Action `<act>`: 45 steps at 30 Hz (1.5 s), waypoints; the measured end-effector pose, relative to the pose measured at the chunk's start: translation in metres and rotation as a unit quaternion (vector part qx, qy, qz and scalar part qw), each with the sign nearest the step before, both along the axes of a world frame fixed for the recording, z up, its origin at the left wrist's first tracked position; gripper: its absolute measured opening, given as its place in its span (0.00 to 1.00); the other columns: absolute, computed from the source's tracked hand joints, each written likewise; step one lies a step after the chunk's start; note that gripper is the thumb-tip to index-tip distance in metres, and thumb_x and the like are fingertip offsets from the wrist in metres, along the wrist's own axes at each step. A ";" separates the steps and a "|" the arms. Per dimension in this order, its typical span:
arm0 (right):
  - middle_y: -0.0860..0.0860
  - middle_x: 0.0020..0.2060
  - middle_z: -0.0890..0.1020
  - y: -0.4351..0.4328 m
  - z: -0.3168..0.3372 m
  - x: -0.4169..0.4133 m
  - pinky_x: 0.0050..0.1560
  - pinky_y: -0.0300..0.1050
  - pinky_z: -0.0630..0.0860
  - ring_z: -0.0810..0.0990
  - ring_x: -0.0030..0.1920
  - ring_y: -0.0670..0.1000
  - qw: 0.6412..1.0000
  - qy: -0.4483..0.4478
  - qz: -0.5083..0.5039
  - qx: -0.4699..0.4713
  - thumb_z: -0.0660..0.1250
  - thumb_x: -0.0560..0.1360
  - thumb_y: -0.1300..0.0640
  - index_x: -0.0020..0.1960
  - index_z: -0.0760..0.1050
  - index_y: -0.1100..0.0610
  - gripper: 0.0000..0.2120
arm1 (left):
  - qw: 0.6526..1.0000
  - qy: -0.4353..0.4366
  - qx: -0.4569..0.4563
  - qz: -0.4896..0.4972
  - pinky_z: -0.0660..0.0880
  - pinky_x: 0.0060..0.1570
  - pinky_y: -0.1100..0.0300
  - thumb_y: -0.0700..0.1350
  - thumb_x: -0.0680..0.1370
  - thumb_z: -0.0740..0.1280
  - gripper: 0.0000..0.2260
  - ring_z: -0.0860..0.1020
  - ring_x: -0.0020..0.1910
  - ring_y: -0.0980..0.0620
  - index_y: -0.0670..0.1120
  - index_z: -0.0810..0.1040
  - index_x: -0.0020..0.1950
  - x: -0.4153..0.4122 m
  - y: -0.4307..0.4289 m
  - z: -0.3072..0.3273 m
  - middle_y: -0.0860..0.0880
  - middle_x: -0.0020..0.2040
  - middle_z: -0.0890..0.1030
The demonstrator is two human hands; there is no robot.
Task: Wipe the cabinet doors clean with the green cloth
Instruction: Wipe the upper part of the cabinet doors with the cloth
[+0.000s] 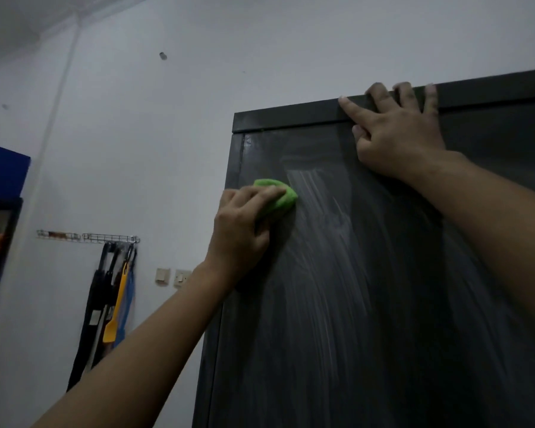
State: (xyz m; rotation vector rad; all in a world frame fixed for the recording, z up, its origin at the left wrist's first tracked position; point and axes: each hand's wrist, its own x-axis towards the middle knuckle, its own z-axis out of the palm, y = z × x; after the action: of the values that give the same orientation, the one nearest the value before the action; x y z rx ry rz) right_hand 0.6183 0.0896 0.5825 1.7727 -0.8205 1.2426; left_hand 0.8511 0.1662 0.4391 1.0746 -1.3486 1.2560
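A tall dark grey cabinet fills the right half of the view, and its door [337,288] shows pale, streaky wipe marks. My left hand [244,227] grips a bunched green cloth [278,196] and presses it against the door near the upper left corner. My right hand [396,131] rests at the top of the cabinet, with several fingers hooked over the top edge [291,118] and the index finger stretched along it.
A white wall lies to the left of the cabinet. A wire rack [87,236] on it holds hanging utensils, among them a yellow spatula [115,307]. Two wall switches [172,277] sit beside the cabinet. A blue-topped unit [0,180] stands at the far left.
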 end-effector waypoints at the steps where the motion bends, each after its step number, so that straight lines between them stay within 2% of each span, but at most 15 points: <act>1: 0.53 0.78 0.58 0.000 0.000 0.000 0.75 0.69 0.40 0.53 0.78 0.62 1.000 -0.001 0.000 0.000 0.52 0.82 0.47 0.79 0.54 0.37 0.26 | 1.000 -0.016 0.009 0.004 0.61 0.50 0.66 0.42 0.75 0.63 0.20 0.70 0.51 0.51 0.47 0.78 0.67 0.002 0.002 -0.008 0.46 0.59 0.80; 4: 0.53 0.78 0.58 0.002 0.000 0.000 0.76 0.69 0.40 0.52 0.78 0.63 1.000 -0.004 0.002 0.004 0.52 0.82 0.48 0.80 0.54 0.37 0.26 | 0.999 -0.037 0.017 0.032 0.66 0.50 0.61 0.41 0.76 0.68 0.18 0.71 0.50 0.48 0.45 0.78 0.67 0.008 0.009 -0.009 0.43 0.57 0.79; 7: 0.53 0.78 0.58 0.003 0.000 0.000 0.76 0.69 0.41 0.53 0.78 0.63 1.000 -0.001 0.003 0.004 0.52 0.82 0.48 0.80 0.54 0.37 0.26 | 0.997 0.066 -0.010 0.030 0.62 0.52 0.60 0.35 0.74 0.68 0.21 0.73 0.51 0.40 0.46 0.78 0.67 0.012 0.010 0.025 0.40 0.55 0.78; 10: 0.53 0.78 0.58 0.002 -0.002 0.000 0.76 0.69 0.41 0.53 0.78 0.63 1.000 -0.003 0.003 0.000 0.52 0.83 0.48 0.80 0.54 0.37 0.26 | 0.985 0.161 -0.063 -0.011 0.61 0.52 0.60 0.40 0.76 0.67 0.17 0.76 0.52 0.39 0.46 0.80 0.64 0.000 0.003 0.063 0.39 0.54 0.80; 12: 0.53 0.78 0.58 0.002 -0.002 0.000 0.76 0.69 0.41 0.53 0.77 0.63 1.000 -0.004 0.001 -0.005 0.52 0.83 0.48 0.80 0.54 0.37 0.26 | 0.980 0.177 -0.087 -0.038 0.61 0.52 0.60 0.43 0.76 0.67 0.15 0.77 0.53 0.42 0.47 0.81 0.63 -0.019 -0.005 0.077 0.42 0.53 0.82; 18: 0.53 0.78 0.58 0.001 -0.001 -0.002 0.76 0.68 0.41 0.53 0.78 0.62 1.000 0.000 0.005 -0.003 0.52 0.83 0.47 0.79 0.54 0.36 0.26 | 0.998 0.042 -0.037 -0.042 0.58 0.50 0.75 0.40 0.72 0.64 0.22 0.75 0.50 0.46 0.49 0.80 0.65 -0.046 -0.017 0.047 0.48 0.58 0.81; 22: 0.53 0.78 0.58 0.002 -0.001 -0.001 0.76 0.68 0.41 0.53 0.77 0.62 1.000 -0.002 0.011 -0.004 0.52 0.83 0.47 0.79 0.55 0.36 0.26 | 0.997 -0.075 0.013 -0.017 0.64 0.50 0.65 0.41 0.76 0.71 0.17 0.74 0.49 0.45 0.49 0.81 0.64 -0.023 -0.003 0.033 0.47 0.56 0.81; 24: 0.53 0.78 0.58 0.001 -0.001 0.000 0.76 0.68 0.41 0.53 0.78 0.62 1.000 -0.003 0.013 -0.004 0.52 0.83 0.47 0.79 0.55 0.36 0.25 | 0.998 -0.051 -0.010 -0.022 0.68 0.48 0.60 0.43 0.75 0.71 0.15 0.75 0.47 0.47 0.47 0.82 0.62 -0.013 0.004 0.049 0.45 0.52 0.82; 28: 0.52 0.78 0.58 -0.001 -0.002 -0.001 0.76 0.67 0.40 0.52 0.78 0.61 1.000 -0.005 0.016 -0.004 0.51 0.83 0.47 0.79 0.54 0.35 0.25 | 0.983 0.129 -0.106 -0.079 0.69 0.51 0.58 0.46 0.76 0.69 0.13 0.77 0.49 0.46 0.49 0.83 0.61 -0.015 0.006 0.098 0.43 0.49 0.82; 32: 0.51 0.79 0.57 -0.001 -0.001 -0.002 0.76 0.66 0.40 0.52 0.78 0.61 1.000 -0.001 0.015 -0.003 0.51 0.83 0.47 0.79 0.53 0.35 0.25 | 0.982 0.143 -0.111 -0.053 0.59 0.49 0.64 0.46 0.77 0.69 0.14 0.76 0.52 0.42 0.48 0.82 0.62 -0.033 -0.014 0.111 0.42 0.52 0.82; 36: 0.52 0.79 0.57 -0.002 -0.001 -0.002 0.76 0.66 0.40 0.52 0.78 0.61 1.000 -0.005 0.018 -0.005 0.51 0.83 0.47 0.79 0.53 0.35 0.25 | 0.993 0.054 -0.086 -0.058 0.61 0.47 0.63 0.44 0.72 0.68 0.17 0.76 0.48 0.43 0.48 0.83 0.61 -0.051 -0.018 0.094 0.44 0.51 0.83; 38: 0.51 0.79 0.58 0.000 -0.001 -0.003 0.76 0.66 0.41 0.53 0.78 0.60 1.000 0.000 0.024 -0.002 0.52 0.83 0.47 0.79 0.54 0.34 0.25 | 0.997 -0.025 -0.038 -0.061 0.65 0.46 0.60 0.42 0.71 0.67 0.18 0.74 0.47 0.44 0.47 0.83 0.60 -0.058 -0.017 0.075 0.45 0.51 0.82; 40: 0.51 0.79 0.58 0.001 0.000 -0.006 0.77 0.65 0.41 0.53 0.78 0.59 1.000 0.009 0.021 0.002 0.52 0.83 0.46 0.79 0.53 0.34 0.25 | 0.994 -0.091 0.013 -0.060 0.64 0.43 0.64 0.42 0.72 0.69 0.18 0.71 0.48 0.48 0.49 0.82 0.62 -0.058 -0.014 0.050 0.47 0.51 0.81; 42: 0.50 0.79 0.58 0.003 0.001 -0.009 0.77 0.64 0.41 0.53 0.78 0.59 1.000 0.019 0.017 0.011 0.51 0.83 0.45 0.79 0.53 0.34 0.25 | 0.991 -0.110 0.042 -0.065 0.63 0.45 0.68 0.41 0.74 0.72 0.18 0.70 0.49 0.51 0.51 0.81 0.63 -0.050 -0.011 0.031 0.49 0.53 0.79; 45: 0.50 0.79 0.58 0.009 0.002 -0.011 0.77 0.64 0.42 0.53 0.78 0.58 0.999 0.030 0.016 0.025 0.51 0.83 0.45 0.79 0.52 0.34 0.25 | 0.995 -0.079 0.035 -0.058 0.64 0.45 0.68 0.39 0.73 0.70 0.19 0.70 0.48 0.50 0.51 0.81 0.63 -0.039 -0.008 0.035 0.48 0.52 0.79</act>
State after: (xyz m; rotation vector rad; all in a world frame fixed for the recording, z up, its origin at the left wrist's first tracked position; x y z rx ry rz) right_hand 0.6077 0.0985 0.5850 1.8606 -0.7983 1.1925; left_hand 0.8125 0.1585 0.4738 0.9458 -1.5622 1.2371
